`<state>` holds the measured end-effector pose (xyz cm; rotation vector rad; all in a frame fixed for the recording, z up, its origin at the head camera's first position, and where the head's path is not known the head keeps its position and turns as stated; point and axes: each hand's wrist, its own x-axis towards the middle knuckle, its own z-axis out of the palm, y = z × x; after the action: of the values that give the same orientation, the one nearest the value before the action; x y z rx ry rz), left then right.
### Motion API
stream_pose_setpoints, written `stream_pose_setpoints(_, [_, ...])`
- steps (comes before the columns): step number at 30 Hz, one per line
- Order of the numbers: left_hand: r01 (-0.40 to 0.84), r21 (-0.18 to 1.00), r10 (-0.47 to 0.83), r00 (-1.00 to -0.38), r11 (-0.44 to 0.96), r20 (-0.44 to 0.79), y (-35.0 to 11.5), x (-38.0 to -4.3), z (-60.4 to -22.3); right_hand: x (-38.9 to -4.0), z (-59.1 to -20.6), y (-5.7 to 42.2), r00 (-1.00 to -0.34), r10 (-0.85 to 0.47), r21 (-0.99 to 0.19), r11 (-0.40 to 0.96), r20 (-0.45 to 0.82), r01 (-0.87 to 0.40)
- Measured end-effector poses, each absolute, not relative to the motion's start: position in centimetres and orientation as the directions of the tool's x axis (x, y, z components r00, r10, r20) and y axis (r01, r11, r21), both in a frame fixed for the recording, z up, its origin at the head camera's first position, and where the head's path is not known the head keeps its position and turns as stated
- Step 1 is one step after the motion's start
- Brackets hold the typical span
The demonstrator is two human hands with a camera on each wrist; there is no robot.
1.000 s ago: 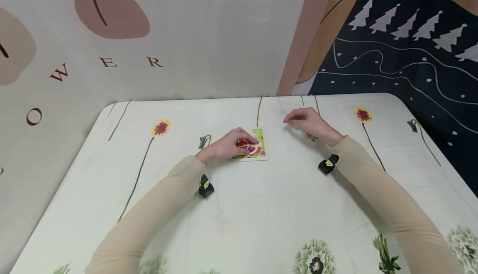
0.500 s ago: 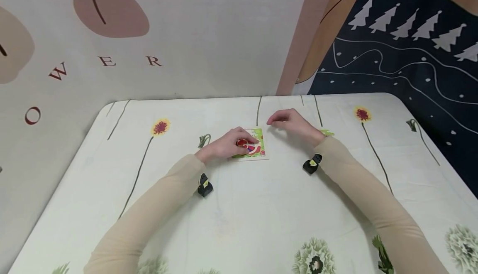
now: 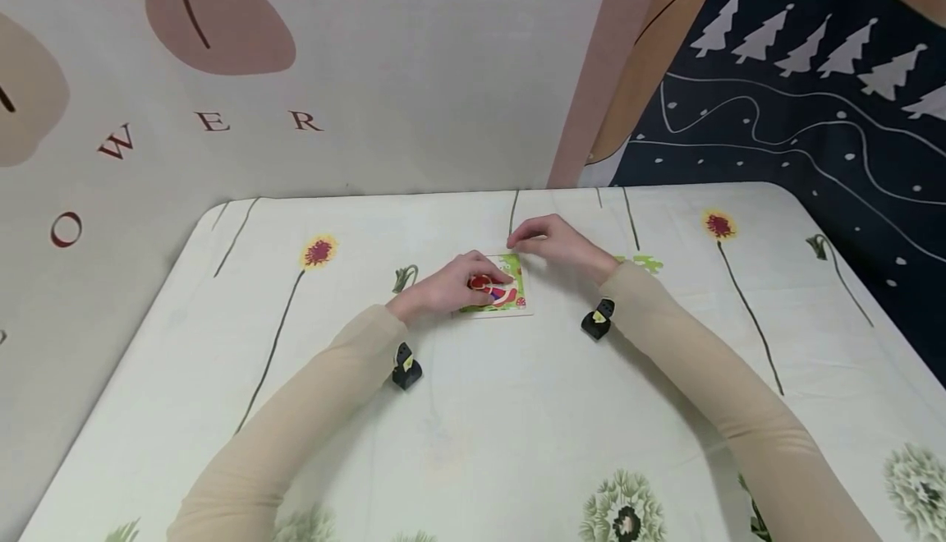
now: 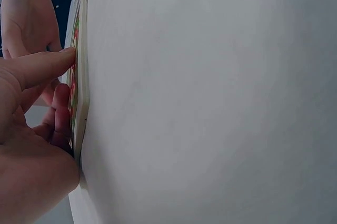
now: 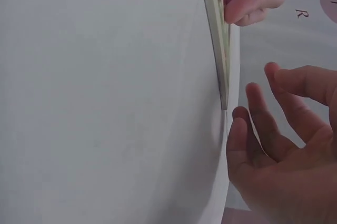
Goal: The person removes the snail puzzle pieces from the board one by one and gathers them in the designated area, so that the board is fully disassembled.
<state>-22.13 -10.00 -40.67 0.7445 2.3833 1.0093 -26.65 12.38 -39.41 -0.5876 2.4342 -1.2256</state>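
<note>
A small square picture board (image 3: 523, 289), green with a red figure, lies flat on the table. My left hand (image 3: 447, 286) rests on it, thumb and fingertips touching the printed face and covering its left part. In the left wrist view the thumb lies on the face of the board (image 4: 83, 76). My right hand (image 3: 557, 245) hovers by the board's far right corner. Its fingers are loosely bent, with thumb and index tips close together, and nothing shows between them in the right wrist view. Green irregular flat pieces (image 3: 649, 264) lie behind the right wrist, partly hidden by the sleeve.
A white flower-printed cloth (image 3: 480, 411) covers the table. Behind its far edge rises a pale printed curtain (image 3: 414, 82), with a dark cloth patterned with trees (image 3: 783, 123) at the right. Each wrist wears a small black camera (image 3: 597, 320).
My right hand has moved left, from beside the green pieces to the board's far right corner, leaving more of those pieces in sight. The left hand and board have stayed put.
</note>
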Motion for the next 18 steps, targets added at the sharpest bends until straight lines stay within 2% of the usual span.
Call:
stream_pose_setpoints(9, [0.312,0.747,0.630,-0.756,0.587,-0.180,-10.02,-21.97,-40.36,-27.16,-39.83,11.83,-0.775,-0.592,-0.769,0.595,-0.222,-0.234])
stream_pose_setpoints(18, [0.323,0.739,0.633,-0.753,0.591,-0.177,-9.99,-22.18,-40.60,-27.10,-40.02,11.71,-0.767,-0.588,-0.749,0.622,-0.256,-0.226])
